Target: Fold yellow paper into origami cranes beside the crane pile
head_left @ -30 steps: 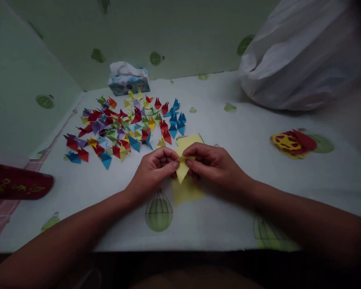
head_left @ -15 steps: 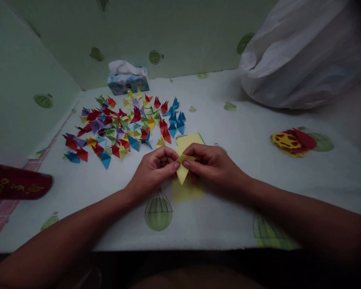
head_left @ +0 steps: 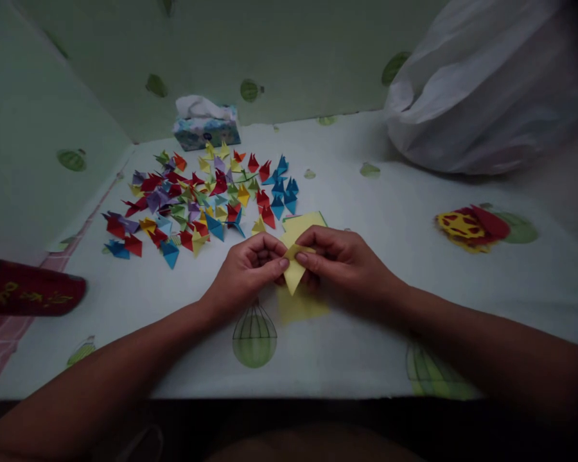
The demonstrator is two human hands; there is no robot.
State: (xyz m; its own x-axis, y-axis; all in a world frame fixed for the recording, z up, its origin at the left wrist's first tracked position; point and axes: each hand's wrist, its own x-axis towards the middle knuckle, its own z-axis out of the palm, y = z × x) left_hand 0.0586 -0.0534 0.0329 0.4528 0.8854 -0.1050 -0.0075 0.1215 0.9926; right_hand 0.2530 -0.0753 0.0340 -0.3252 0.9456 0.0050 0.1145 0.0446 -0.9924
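Observation:
A small folded piece of yellow paper (head_left: 294, 278) is pinched between both hands, its point facing down towards me. My left hand (head_left: 255, 264) grips its left edge with thumb and fingers. On the opposite edge, my right hand (head_left: 340, 260) has its thumb pressed on the paper's front, the fingertips curled behind and partly hidden. Beneath the hands lies a stack of yellow paper sheets (head_left: 304, 223), with a green edge showing at its top. To the left spreads a pile of folded paper cranes (head_left: 215, 227) in red, blue, yellow, purple, green and orange.
A tissue box (head_left: 207, 133) stands by the wall behind the cranes. At the back right sits a large white plastic bag (head_left: 462, 109). Red and yellow paper cut-outs (head_left: 467, 228) lie on the right, and a dark red container (head_left: 33, 289) with yellow characters rests at the left edge.
My right hand has shifted very slightly on the folded paper, its thumb a little higher and further right. The whole view has moved slightly; the objects on the table look the same.

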